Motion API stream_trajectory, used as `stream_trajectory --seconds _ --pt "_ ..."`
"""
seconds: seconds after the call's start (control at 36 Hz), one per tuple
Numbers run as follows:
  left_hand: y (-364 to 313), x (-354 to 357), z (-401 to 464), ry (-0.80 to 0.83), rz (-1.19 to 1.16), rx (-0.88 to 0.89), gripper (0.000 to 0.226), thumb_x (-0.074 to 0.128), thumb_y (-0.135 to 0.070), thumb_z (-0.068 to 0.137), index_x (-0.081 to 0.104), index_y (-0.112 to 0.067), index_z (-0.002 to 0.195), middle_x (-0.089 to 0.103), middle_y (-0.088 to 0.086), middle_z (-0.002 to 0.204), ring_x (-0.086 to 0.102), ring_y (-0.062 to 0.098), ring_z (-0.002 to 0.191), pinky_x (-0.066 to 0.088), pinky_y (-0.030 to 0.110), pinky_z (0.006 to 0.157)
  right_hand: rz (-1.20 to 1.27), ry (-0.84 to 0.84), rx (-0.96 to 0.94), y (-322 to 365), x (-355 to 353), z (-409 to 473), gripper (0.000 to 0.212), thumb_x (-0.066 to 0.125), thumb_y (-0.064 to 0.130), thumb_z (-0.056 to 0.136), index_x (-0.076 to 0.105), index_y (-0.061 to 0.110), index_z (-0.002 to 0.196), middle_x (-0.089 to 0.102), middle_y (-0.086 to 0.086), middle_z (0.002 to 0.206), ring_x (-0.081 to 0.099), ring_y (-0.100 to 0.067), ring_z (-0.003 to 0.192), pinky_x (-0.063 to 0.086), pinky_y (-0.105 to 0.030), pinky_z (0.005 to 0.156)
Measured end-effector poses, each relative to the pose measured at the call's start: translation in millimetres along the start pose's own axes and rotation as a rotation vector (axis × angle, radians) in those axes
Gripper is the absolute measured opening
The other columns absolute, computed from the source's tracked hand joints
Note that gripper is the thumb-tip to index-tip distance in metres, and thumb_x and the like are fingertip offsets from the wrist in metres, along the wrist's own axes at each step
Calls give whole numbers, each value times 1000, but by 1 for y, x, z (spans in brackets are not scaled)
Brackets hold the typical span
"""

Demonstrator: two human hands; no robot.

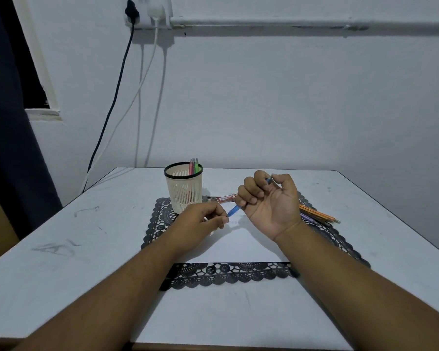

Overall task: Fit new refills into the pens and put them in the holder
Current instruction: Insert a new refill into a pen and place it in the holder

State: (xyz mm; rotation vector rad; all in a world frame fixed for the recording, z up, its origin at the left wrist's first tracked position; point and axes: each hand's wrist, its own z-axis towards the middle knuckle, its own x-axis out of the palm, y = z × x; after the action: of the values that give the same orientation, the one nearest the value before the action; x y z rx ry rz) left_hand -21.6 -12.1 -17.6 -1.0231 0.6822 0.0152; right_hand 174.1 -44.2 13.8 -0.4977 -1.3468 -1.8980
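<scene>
1. Pen [233,211], blue, is held above the mat [228,272] in the right hand [269,201], whose fingers curl round it; only its lower end and a bit by the thumb show, the rest is hidden in the fist.
2. Left hand [200,221] pinches finger and thumb just beside the pen's lower tip; whatever it holds is too small to make out.
3. Paper [241,247] lies on the mat under both hands.
4. Spare pens [319,216] lie on the mat right of the right hand, partly hidden by it.
5. Red packet [226,198] lies behind the hands, its right end covered.
6. Holder [183,191] stands on the mat's far left corner with pink and green pens [193,165] in it.
7. Tabletop [61,262] meets the wall.
</scene>
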Motion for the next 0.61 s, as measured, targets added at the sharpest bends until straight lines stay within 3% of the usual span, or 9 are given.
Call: stream_trajectory --seconds 0.08,0.61 --pt "-2 0 -1 -6 -20 -2 11 69 -18 97 72 -20 87 71 -7 78 58 6 69 46 22 66 5 5 -1 0 0 0 28 40 35 86 30 18 66 20 -1 66 20 -18 62 29 -34 62" --pt "-2 -1 -1 -5 -15 0 12 73 -21 94 71 -21 83 71 -6 78 55 4 68 41 18 64 -10 15 12 1 0 -1 28 40 35 87 27 19 68 20 -1 66 17 -19 63 28 -34 61"
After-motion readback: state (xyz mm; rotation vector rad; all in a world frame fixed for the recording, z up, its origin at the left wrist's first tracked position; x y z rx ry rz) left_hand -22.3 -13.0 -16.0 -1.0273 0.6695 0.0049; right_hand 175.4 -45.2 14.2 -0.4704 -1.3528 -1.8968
